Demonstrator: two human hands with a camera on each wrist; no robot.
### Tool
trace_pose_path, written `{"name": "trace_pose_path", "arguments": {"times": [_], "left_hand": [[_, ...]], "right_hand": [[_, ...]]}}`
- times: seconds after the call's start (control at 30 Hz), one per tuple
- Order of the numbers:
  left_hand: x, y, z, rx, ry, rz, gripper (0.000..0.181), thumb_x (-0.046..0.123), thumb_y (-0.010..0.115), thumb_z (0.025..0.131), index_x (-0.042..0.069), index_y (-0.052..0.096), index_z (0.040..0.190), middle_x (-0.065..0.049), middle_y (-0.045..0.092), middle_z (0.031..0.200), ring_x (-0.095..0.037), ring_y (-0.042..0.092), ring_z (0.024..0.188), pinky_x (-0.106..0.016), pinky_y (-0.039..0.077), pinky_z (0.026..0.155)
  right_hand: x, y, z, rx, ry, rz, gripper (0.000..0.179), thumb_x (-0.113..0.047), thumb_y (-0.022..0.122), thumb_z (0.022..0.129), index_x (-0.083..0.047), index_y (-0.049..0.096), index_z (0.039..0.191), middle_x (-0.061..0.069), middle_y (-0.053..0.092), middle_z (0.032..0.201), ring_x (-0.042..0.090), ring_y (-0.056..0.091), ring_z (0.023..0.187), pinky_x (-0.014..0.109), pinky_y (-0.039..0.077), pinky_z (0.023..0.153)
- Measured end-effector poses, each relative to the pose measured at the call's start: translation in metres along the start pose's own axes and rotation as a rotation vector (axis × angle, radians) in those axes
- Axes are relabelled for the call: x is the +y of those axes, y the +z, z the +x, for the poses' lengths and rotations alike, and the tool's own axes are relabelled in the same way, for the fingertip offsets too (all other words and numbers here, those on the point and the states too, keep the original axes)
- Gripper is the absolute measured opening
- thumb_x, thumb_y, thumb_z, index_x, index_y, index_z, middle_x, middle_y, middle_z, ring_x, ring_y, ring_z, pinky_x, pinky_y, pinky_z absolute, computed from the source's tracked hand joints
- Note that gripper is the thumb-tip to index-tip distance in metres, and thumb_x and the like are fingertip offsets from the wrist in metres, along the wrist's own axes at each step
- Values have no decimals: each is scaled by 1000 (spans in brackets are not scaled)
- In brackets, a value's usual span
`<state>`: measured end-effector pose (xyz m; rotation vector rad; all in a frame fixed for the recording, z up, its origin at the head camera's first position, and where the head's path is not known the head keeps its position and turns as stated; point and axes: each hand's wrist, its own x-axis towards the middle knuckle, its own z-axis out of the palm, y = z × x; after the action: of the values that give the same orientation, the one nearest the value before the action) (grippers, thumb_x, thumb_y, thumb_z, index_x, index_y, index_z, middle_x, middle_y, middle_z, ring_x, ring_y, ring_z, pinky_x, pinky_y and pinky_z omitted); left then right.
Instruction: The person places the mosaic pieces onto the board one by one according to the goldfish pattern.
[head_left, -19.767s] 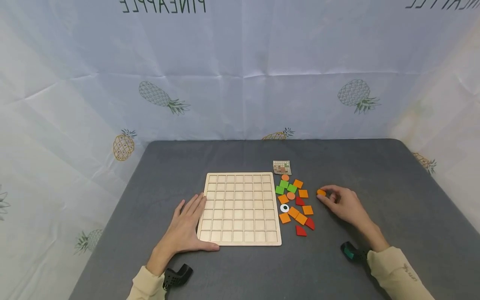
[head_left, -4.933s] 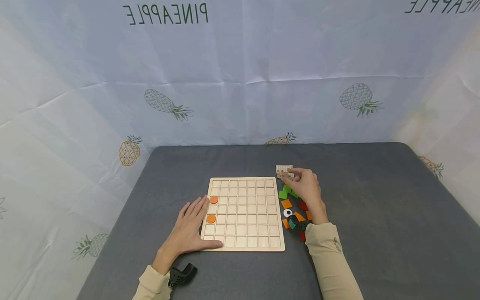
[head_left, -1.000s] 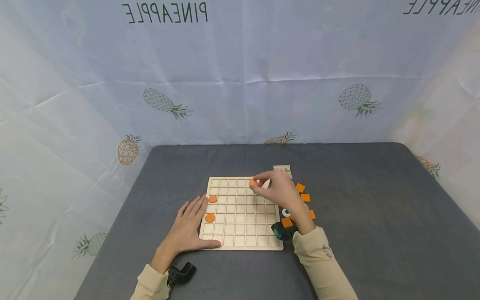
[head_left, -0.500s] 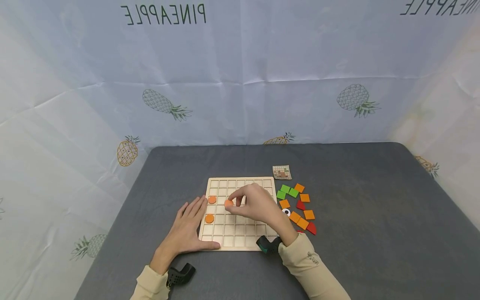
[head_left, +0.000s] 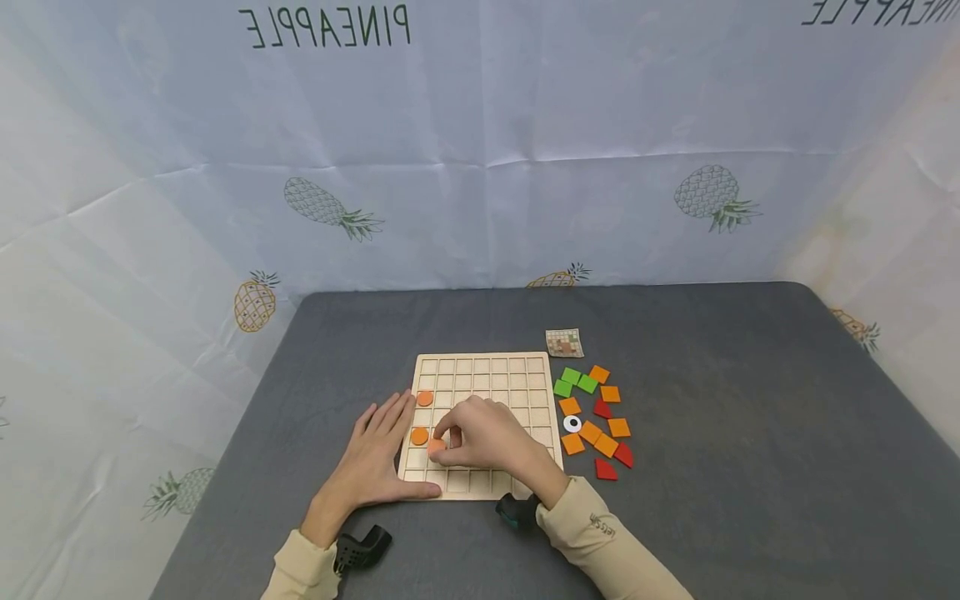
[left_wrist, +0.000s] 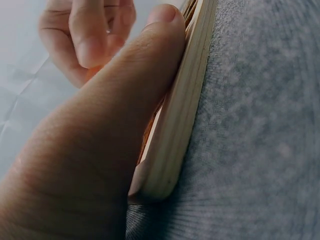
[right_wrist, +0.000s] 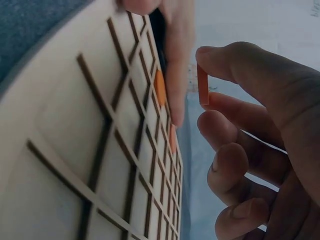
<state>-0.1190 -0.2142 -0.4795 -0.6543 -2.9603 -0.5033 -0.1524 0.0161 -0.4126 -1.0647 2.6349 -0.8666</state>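
Note:
My left hand (head_left: 375, 454) lies along the left edge of a wooden grid board (head_left: 517, 383), its fingers extended and the thumb on the front edge. Over the board's lower left, my right hand (head_left: 487, 435) pinches an orange disc (head_left: 437, 447) between thumb and index finger. In the right wrist view that disc (right_wrist: 202, 86) is held edge-on, apart from the board. Two more orange discs sit in the leftmost column, an upper one (head_left: 424, 398) and a lower one (head_left: 419, 436). The left wrist view has the left thumb (left_wrist: 125, 75) against the board's rim.
Right of the board lie loose flat pieces: green squares (head_left: 571, 377), orange squares (head_left: 606, 446), red quarter-rounds (head_left: 606, 469) and a white ring-like piece with a dark centre (head_left: 572, 424). A small printed grid card (head_left: 564, 342) lies behind them on the grey table (head_left: 750, 417).
The board held no discs at first; two were on it by 4.9 s ago. Over the last second my right hand carried another disc from the upper right to the lower left. My left hand stayed.

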Motion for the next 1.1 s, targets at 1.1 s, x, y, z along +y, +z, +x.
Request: {"name": "trace_pose_path", "arguments": {"times": [1.1], "left_hand": [[0,0,1,-2,-9,-9,136,92,63,67,3,25,162,-17,28,169,-38,28,156,-63,20,122]], "right_hand": [[2,16,2,-59,43,-114,18,-31,83,86,-24,84,103,-17,54,58,-3,40,51,17,30,46]]}}
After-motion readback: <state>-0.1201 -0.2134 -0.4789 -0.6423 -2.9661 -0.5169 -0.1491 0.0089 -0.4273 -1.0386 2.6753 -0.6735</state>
